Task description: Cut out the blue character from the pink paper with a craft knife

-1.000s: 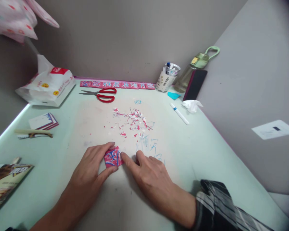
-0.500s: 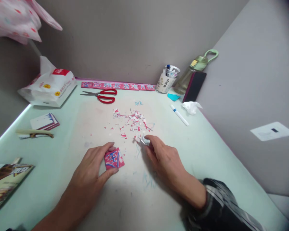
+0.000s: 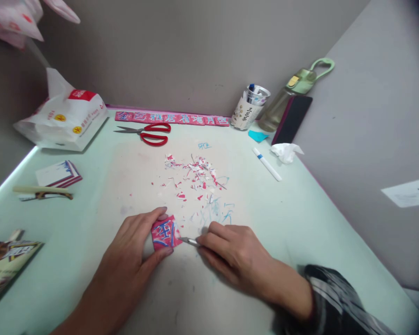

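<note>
Between the thumb and fingers of my left hand (image 3: 134, 246), a small pink card (image 3: 165, 232) with a blue-outlined character is held down on the table. My right hand (image 3: 233, 253) grips a craft knife (image 3: 189, 241) with a slim silver handle. Its blade tip meets the card's right edge, where the pink surface shows whitish patches. Just beyond the card lies a scatter of red and white paper scraps (image 3: 199, 172). Red-handled scissors (image 3: 155, 134) rest farther back, in front of a row of pink character tiles (image 3: 171, 118).
At the back right stand a cup of pens (image 3: 246, 109), a green bottle (image 3: 282, 102) and a leaning dark phone (image 3: 292, 120). A white marker (image 3: 267, 164) and crumpled tissue (image 3: 286, 152) lie nearby. On the left are a white paper bag (image 3: 73, 121) and stacked cards (image 3: 57, 174).
My right hand has moved the knife from the scraps toward me and left, so the blade is now at the card's right edge. My left hand keeps its hold on the card.
</note>
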`<state>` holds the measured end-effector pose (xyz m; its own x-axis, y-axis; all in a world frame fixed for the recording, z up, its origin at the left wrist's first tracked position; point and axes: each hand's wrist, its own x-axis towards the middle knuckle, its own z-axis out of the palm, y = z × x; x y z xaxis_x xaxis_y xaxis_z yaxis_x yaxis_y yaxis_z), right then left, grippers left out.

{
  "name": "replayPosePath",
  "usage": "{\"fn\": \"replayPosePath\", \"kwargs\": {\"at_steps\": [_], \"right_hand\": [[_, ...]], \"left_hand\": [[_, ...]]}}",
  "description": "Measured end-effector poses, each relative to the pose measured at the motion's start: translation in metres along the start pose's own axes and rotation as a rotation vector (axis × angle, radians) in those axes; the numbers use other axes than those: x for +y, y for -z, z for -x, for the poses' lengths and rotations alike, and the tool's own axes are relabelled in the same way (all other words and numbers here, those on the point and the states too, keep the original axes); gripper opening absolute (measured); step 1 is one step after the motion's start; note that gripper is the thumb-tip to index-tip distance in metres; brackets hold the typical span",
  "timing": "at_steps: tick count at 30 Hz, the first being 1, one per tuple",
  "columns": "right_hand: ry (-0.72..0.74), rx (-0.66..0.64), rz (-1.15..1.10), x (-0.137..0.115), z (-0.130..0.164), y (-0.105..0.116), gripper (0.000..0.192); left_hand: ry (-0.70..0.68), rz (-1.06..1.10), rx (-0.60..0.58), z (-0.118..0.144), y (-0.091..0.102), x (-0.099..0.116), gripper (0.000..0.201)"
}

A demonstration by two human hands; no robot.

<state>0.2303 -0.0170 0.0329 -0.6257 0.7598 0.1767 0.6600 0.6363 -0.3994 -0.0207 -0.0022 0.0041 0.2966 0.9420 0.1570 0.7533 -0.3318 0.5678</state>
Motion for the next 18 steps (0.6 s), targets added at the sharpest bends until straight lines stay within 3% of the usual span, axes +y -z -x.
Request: {"fn": "replayPosePath", "kwargs": {"at_steps": [13,18], "right_hand": [[-0.043,-0.009,-0.006,-0.006,0.001,-0.004,0.021],[-0.067,0.0,0.063,-0.013,0.003,-0.009,0.017]], "left_hand": [[-0.043,-0.042,0.047,-0.002,-0.003,0.002,0.048],[0.0,-0.028,0.031,-0.002,-0.002,0.006,0.047]]}}
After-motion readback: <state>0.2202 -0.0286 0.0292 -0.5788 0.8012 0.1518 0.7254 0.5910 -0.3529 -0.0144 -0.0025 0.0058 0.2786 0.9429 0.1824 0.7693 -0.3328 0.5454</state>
